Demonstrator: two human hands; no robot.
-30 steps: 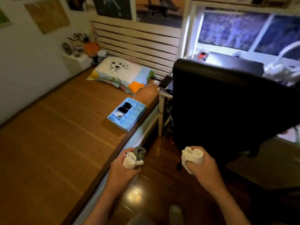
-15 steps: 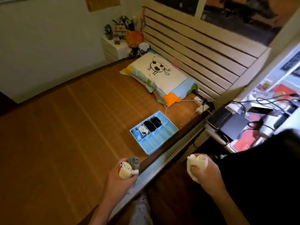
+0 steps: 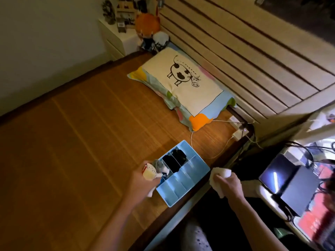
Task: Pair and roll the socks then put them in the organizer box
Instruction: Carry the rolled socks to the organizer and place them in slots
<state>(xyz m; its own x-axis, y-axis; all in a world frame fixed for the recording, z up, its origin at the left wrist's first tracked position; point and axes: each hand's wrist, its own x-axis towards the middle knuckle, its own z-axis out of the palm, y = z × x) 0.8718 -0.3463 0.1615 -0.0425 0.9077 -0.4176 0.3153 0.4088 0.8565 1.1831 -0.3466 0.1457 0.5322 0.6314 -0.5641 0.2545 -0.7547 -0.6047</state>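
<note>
Bed bears one organizer; left hand grips two sock rolls, right hand one.

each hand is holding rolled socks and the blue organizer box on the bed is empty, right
Not empty: the head view shows black rolled socks in two compartments of the organizer box. The rest holds: the left hand grips cream and grey rolls, the right hand a white roll.

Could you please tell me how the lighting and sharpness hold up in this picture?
Head view: dim, warm light overall; the black socks in the organizer box lose all detail; a bright streak glares on the laptop screen; the lower right edge is smeared by blur.
</note>
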